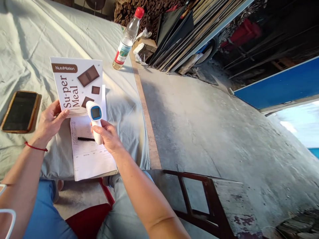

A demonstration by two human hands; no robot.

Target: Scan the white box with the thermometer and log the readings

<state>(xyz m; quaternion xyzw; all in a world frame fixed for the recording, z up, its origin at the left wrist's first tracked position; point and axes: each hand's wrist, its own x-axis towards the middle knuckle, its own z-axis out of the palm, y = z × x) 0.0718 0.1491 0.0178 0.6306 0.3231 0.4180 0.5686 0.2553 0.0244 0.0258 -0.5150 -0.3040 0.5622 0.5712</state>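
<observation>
My left hand (51, 119) grips the lower left corner of a white box (65, 79) printed "NutriMotion Su-per Meal" with brown chocolate pieces, thumb on its front. In my right hand (108, 134) is a white infrared thermometer (98, 125), its blue-rimmed screen facing me, held just in front of the box's lower right. The screen's reading cannot be made out. Below both, written paper sheets (92, 166) lie on the cloth, partly hidden by the box. A black pen (86, 139) rests on them, its right end behind the thermometer.
A phone in a brown case (20, 111) lies left on the cloth-covered table (32, 43). A red-capped bottle (125, 41) stands near the table's right edge. A wooden chair (211, 199) is at lower right on the concrete floor (199, 122). Stacked boards (181, 39) lean behind.
</observation>
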